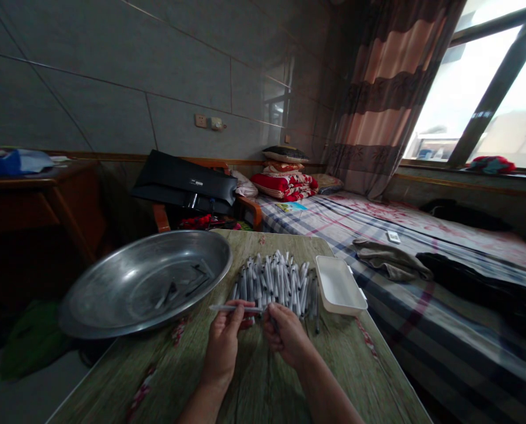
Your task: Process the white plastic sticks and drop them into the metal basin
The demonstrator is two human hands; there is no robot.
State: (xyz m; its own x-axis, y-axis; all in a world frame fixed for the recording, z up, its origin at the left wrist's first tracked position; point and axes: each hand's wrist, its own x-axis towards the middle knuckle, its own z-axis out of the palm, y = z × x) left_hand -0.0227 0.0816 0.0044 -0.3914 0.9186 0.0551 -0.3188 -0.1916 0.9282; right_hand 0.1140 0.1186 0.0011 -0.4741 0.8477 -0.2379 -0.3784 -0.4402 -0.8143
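Observation:
My left hand (pixel 225 341) pinches a thin white pen (pixel 234 308) that lies level, its tip sticking out to the left. Close beside it, my right hand (pixel 285 333) is curled with its fingers closed at the pen's right end. Just beyond both hands lies a pile of several white and grey pens (pixel 274 281) on the table (pixel 263 377). A big steel basin (pixel 146 282) sits to the left with a few dark pen parts inside. An empty white rectangular tray (pixel 339 287) rests right of the pile.
A bed with a striped sheet (pixel 422 259) runs along the table's right side, with clothes and folded blankets (pixel 285 182) on it. A wooden desk (pixel 37 194) stands at the left, a black case (pixel 183 182) behind the basin. Curtain and window at upper right.

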